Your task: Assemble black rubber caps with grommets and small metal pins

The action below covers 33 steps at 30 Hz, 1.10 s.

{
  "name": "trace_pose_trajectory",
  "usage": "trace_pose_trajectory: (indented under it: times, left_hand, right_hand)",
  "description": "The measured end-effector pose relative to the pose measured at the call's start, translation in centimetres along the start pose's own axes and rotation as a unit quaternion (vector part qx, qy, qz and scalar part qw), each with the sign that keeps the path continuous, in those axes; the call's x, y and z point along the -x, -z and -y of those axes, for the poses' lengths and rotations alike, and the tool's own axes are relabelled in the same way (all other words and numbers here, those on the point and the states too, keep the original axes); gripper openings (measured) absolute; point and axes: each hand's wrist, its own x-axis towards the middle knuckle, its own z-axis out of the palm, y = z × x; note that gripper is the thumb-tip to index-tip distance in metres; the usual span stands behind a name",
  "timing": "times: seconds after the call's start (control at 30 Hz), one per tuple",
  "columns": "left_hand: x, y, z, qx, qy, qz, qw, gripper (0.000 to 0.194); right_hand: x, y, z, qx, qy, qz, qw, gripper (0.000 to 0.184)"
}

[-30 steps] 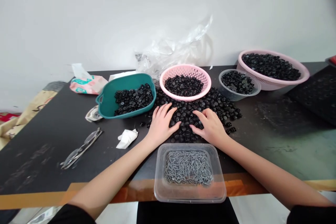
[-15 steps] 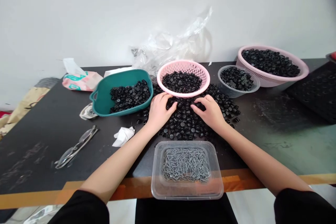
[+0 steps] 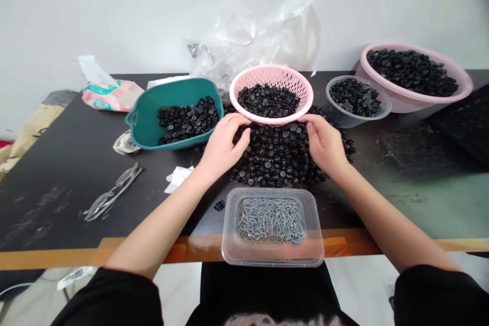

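My left hand is at the front left of a small pink basket, fingers reaching to its rim and the thumb apart below them. At the basket's front right, my right hand has its fingertips at the rim, with the thumb spread away. Neither hand visibly grips anything. Small black plastic parts fill the bottom of the basket. A pile of black round-capped parts lies between and below the hands. Nearest me, a clear plastic box contains many small metal screws.
On the left stand a teal basin of black discs, a tissue pack, eyeglasses and a crumpled tissue. To the right are a clear tub and a larger pink basket of black parts. Plastic wrap lies behind.
My hands have moved apart and up to the small basket's front rim, the right one shifting right. A small black part now shows left of the screw box. The camera view has shifted.
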Motion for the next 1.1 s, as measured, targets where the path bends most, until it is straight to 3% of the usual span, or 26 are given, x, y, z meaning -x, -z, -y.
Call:
trace_pose_trajectory:
  times: [0.07,0.13,0.23,0.27,0.33,0.43,0.53,0.73,0.83,0.9,0.97,1.03,1.1]
  left_hand:
    - [0.7,3.2,-1.1,0.010,0.000,0.007,1.000,0.028]
    - [3.0,6.5,-2.0,0.009,0.023,0.031,0.999,0.028]
    - [9.3,9.8,-2.6,-0.039,0.121,0.199,0.972,0.030]
    - [11.7,10.0,-2.6,-0.051,0.137,0.254,0.956,0.033]
    - [15.9,9.5,-2.8,-0.061,0.159,0.294,0.941,0.035]
    - [18.9,7.6,-3.0,-0.085,0.159,0.263,0.948,0.026]
    - [16.6,6.5,-2.9,-0.086,0.147,0.225,0.959,0.025]
    - [3.3,5.2,-1.5,-0.078,0.115,0.107,0.984,0.029]
    - [-0.4,5.3,-2.5,-0.083,0.093,0.056,0.991,0.041]
    - [0.1,6.5,-3.7,-0.078,0.086,0.029,0.993,0.039]
    - [2.8,8.1,-4.7,-0.056,0.096,0.038,0.993,0.026]
    - [6.4,9.5,-5.1,-0.040,0.147,0.140,0.978,0.040]
    - [9.8,10.0,-5.2,0.001,0.212,0.286,0.935,0.049]
  right_hand:
    - [0.3,1.4,0.0,-0.008,-0.010,0.005,1.000,0.035]
    - [1.3,3.2,-0.3,-0.013,-0.036,0.020,0.999,0.035]
    - [4.3,6.2,-1.1,0.009,-0.098,0.052,0.994,0.036]
    - [5.5,7.1,-1.4,0.039,-0.121,0.087,0.988,0.036]
    - [7.9,8.3,-1.9,0.050,-0.153,0.153,0.975,0.040]
    - [10.2,8.8,-2.4,0.048,-0.170,0.202,0.963,0.047]
    - [10.5,8.4,-2.1,0.053,-0.181,0.211,0.959,0.046]
    - [8.0,7.0,1.2,0.038,-0.152,0.192,0.969,0.033]
    - [8.1,7.3,2.7,0.017,-0.142,0.216,0.966,0.031]
    - [9.1,7.9,3.2,0.000,-0.158,0.252,0.955,0.032]
    - [10.7,8.4,3.6,-0.022,-0.180,0.302,0.936,0.035]
    - [12.1,8.6,4.0,-0.053,-0.203,0.357,0.910,0.037]
    - [13.0,8.2,4.5,-0.082,-0.225,0.394,0.887,0.040]
